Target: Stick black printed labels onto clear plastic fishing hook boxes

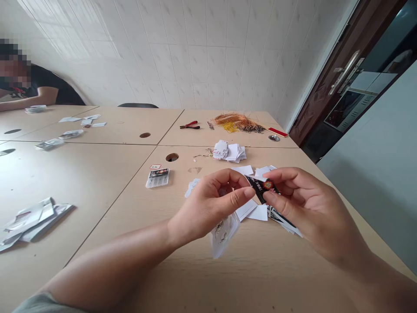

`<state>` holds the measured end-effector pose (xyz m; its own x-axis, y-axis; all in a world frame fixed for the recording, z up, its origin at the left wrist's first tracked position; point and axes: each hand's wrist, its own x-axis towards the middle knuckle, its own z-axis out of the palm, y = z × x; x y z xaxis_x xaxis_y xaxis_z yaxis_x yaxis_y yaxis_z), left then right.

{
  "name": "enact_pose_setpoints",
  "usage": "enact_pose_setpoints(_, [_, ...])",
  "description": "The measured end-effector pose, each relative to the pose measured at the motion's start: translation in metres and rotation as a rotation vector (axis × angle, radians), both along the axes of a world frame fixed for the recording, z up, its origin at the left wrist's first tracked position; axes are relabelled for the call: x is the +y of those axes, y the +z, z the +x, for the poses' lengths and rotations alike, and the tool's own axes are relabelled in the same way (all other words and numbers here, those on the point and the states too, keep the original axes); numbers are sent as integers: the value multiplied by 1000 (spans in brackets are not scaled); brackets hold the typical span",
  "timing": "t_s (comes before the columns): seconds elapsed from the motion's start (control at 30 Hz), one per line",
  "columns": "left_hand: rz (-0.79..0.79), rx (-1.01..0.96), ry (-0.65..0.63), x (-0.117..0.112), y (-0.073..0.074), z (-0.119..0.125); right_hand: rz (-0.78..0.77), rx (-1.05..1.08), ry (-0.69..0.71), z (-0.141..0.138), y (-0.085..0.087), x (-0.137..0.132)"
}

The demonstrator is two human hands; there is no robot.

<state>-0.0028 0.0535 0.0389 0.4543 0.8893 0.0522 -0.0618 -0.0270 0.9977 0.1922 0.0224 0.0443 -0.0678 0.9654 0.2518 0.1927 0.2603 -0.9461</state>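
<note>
Your left hand (208, 200) pinches the black card (259, 187) at its left end between thumb and forefinger, and a clear pack (224, 234) hangs below that same hand, though its hold on the pack is hidden. Your right hand (308, 206) has its grip closed on the card's other end, thumb in front, so the card sits tilted between your hands, above the counter (130, 206). White papers (257, 213) lie beyond and beneath it, with a clear box (157, 179) to the left and pliers (189, 126) farther back.
</note>
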Motion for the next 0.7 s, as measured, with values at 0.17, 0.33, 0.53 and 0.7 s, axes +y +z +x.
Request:
enact_pose_setpoints(0.17, [-21, 13, 35, 2, 0, 0, 166, -148, -32, -4, -6, -5])
enact_pose_setpoints(0.33, [-27, 42, 64, 2, 2, 2, 168, -143, -14, -2, -11, -5])
enact_pose_setpoints(0.53, [2, 79, 91, 1, 0, 2, 36, -52, 30, -2, -3, -1])
enact_pose_setpoints(0.7, [-6, 40, 57, 2, -4, -1, -149, 165, 194, 0, -5, 4])
